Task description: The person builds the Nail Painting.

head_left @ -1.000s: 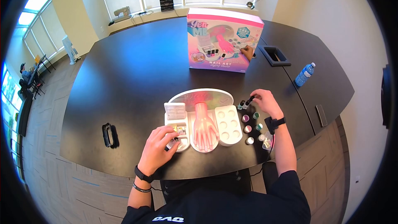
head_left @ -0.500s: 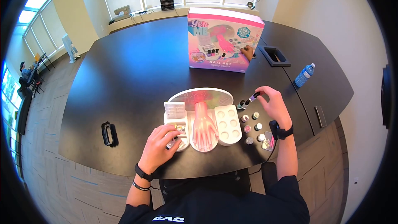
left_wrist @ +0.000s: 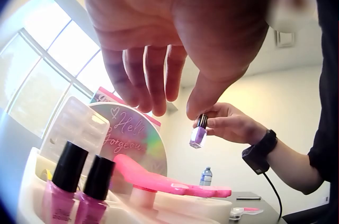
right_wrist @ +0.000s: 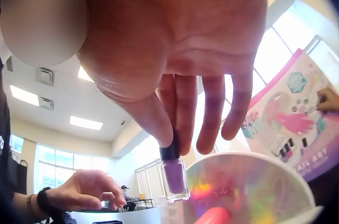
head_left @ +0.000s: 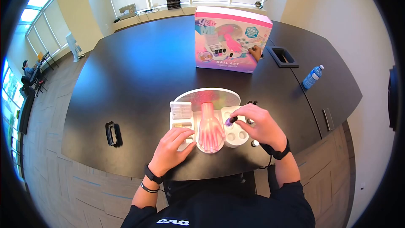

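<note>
The right hand (head_left: 263, 128) pinches the black cap of a purple polish bottle (right_wrist: 175, 176) between thumb and fingers, above the white tray with round wells (head_left: 231, 136). The left hand (head_left: 172, 150) hovers over the left compartments of the white stand, its fingers relaxed and holding nothing. Two pink polish bottles with black caps, one of them a front bottle (left_wrist: 91, 195), stand below it in the left wrist view. Between the hands lies the pink model hand (head_left: 209, 128), fingers toward the person, before an iridescent oval panel (right_wrist: 249, 187).
A large nail art box (head_left: 230, 42) stands behind the stand. To the right are a water bottle (head_left: 312, 77), a phone (head_left: 328, 119) and a table opening (head_left: 282, 56). A black band-like object (head_left: 111, 134) lies at left. The right hand partly hides small jars.
The right hand has carried the purple bottle left and nearer, from beside the other bottles to over the well tray. The left hand has lifted slightly and moved right, fingers looser.
</note>
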`<state>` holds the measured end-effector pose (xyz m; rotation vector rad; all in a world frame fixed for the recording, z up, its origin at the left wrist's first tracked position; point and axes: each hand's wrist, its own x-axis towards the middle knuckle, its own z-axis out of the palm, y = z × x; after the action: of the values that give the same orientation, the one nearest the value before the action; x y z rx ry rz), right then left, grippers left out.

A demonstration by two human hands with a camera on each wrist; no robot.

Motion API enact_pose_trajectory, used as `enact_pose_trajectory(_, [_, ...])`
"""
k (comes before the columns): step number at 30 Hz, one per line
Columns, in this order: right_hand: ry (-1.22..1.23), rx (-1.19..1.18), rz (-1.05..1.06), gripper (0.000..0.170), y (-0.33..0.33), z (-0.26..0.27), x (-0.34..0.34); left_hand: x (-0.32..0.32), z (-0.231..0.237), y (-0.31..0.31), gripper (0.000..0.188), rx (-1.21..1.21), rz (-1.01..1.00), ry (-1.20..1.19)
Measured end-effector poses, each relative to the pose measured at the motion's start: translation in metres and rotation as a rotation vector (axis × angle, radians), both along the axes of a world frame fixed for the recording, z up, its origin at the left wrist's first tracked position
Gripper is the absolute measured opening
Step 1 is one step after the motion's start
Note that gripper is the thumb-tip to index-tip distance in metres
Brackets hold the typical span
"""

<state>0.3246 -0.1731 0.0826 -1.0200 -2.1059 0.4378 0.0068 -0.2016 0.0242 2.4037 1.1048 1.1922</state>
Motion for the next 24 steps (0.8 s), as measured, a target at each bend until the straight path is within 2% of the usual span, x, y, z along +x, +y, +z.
enact_pose_trajectory(2, [-0.013,0.074,0.144,0.021,-0.001,-0.001,-0.009,0.005,0.002,-0.002,0.038,-0.011,-0.010,-0.026])
enact_pose_trajectory(8, [-0.033,0.118,0.284,0.020,-0.004,-0.016,-0.032,0.016,0.003,-0.005,0.046,-0.052,-0.079,-0.088])
enact_pose_trajectory(10, [-0.011,0.062,0.334,0.020,-0.006,-0.017,-0.038,0.018,0.002,-0.006,0.046,-0.079,-0.104,-0.106])
enact_pose_trajectory(24, [-0.036,0.065,0.339,0.022,-0.011,-0.033,-0.061,0.012,-0.006,-0.007,0.045,-0.124,-0.100,-0.083])
